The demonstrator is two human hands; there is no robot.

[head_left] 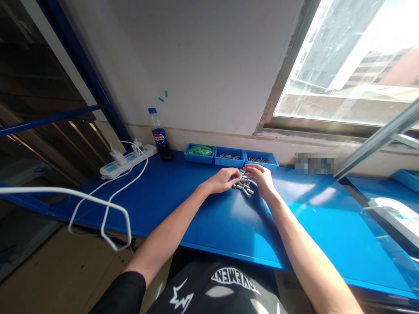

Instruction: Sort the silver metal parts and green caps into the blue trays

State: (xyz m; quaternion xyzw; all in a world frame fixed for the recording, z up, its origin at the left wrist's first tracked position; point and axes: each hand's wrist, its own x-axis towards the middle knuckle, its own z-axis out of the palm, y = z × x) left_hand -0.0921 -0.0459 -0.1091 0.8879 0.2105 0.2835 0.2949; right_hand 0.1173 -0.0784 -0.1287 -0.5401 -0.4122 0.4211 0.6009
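Observation:
A small heap of short, shiny metal cylinders (244,186) lies on the blue tabletop between my two hands. My left hand (225,179) is at the heap's left side with its fingers curled together; whatever may be between the fingertips is hidden. On the other side, my right hand (262,178) reaches over the heap, fingers stretched and apart, the tips close to the uppermost cylinders. Just behind the hands stand three joined blue bins. The left bin (199,160) holds green packaging, the middle bin (229,163) metal cylinders, and the right bin (270,165) many small dark metal parts.
A cola bottle (159,135) stands by the wall, beside a white power strip (126,162) with plugs in it. White cables (114,198) loop over the left table edge. At right are a slanted metal bar (376,135) and another power strip (397,218).

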